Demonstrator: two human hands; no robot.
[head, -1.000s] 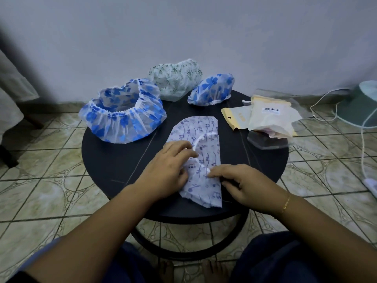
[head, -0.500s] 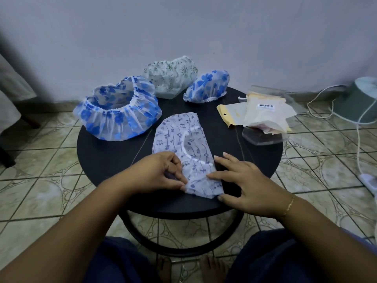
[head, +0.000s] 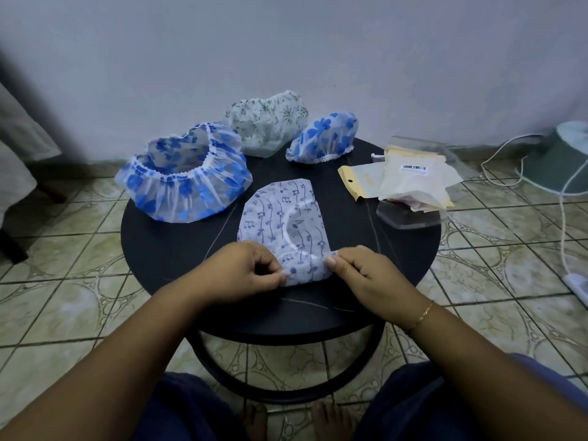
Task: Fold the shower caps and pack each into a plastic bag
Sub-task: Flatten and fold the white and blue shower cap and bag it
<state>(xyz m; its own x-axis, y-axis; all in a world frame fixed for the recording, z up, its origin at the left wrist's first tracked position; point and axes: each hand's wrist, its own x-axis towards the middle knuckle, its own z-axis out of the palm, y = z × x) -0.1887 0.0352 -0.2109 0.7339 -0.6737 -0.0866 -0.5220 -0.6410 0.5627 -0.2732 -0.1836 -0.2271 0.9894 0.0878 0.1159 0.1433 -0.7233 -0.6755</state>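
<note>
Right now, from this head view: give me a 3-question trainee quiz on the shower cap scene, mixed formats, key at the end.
1. True or false: both the left hand and the right hand pinch the near end of the music-note shower cap.
2. Multiple choice: the pile of plastic bags lies on which side of the round black table? A) person's left B) person's right C) near edge
3. Fill in: besides the music-note cap, ___ unfolded shower caps sit on the table.

Key: 1 true; 2 B; 3 three (large blue-flower cap, green-print cap, small blue-flower cap).
</note>
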